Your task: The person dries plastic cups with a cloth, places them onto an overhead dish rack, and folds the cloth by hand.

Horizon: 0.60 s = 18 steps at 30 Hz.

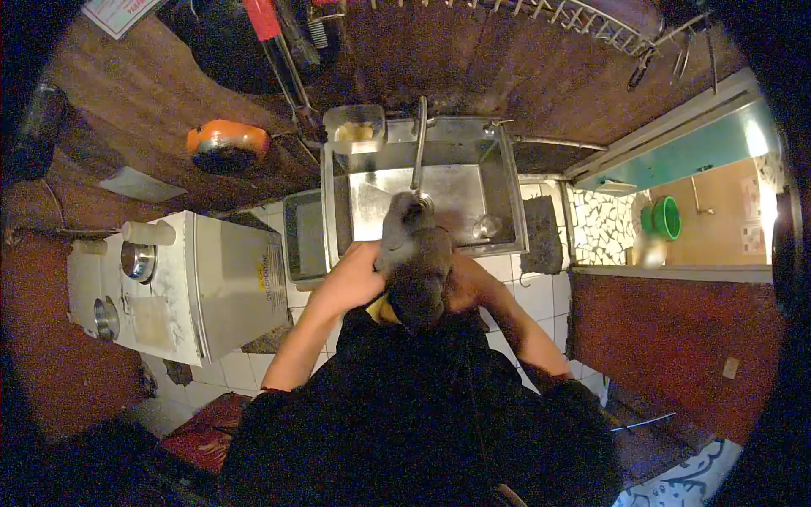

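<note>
At the sink (465, 188), curled hands (356, 272) (461, 286) clutch grey cloth (399, 237).

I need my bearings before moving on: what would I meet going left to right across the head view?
Lower metal container, upper metal container, orange-and-black object, left hand, dark grey item, right hand, grey mat, green bucket.

Sink (465, 188), beyond left hand (359, 275): glossy metal. Tap (421, 139), likewise beyond: smooth metal. Grey item (400, 241), against hand: matt, probably cloth.
</note>
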Tool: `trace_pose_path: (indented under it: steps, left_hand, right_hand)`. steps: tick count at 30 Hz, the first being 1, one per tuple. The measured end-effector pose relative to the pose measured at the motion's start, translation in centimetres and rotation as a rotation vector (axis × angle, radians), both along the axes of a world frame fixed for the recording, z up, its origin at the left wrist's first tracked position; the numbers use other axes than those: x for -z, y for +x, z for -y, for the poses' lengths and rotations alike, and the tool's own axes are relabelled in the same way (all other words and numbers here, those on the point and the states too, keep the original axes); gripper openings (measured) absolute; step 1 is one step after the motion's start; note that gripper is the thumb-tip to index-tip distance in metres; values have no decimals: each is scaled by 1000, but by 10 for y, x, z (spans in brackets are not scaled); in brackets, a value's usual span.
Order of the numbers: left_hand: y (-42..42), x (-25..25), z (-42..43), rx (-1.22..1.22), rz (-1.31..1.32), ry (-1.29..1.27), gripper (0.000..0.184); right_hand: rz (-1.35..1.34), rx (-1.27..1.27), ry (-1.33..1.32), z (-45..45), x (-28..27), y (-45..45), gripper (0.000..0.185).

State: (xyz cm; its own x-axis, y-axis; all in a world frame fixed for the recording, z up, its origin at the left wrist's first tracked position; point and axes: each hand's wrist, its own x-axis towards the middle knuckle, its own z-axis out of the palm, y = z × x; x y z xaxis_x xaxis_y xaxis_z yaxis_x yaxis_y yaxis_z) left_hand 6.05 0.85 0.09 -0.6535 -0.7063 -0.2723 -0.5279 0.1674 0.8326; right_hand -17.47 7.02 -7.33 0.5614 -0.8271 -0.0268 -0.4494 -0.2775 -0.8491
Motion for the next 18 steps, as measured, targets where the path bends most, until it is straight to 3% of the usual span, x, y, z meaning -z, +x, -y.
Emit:
trace_pose_path:
  steps: [2,4,5,9,11,15,18]
  left_hand:
    - [-10,-8,-6,-98,35,-128,34]
    - [-19,-15,-8,-481,-97,-512,35]
    - [-18,-14,-4,-486,-181,-459,36]
    - [1,-4,-6,-227,-165,-170,46]
    - [5,-12,-11,-187,-194,-96,48]
    - [2,-15,-3,-77,-117,-49,60]
    - [-7,-24,-1,1,-134,-44,63]
  right_hand:
    - [-52,6,-23,6,-1,-1,71]
    - [-123,56,-19,8,-16,0,69]
    - [-197,102,-9,8,-23,2,66]
    - [-141,74,269,6,2,-3,64]
    - [-165,151,41,2,-9,6,62]
    - [-283,63,17,0,4,17,64]
    - [-252,221,-43,-4,-17,23,71]
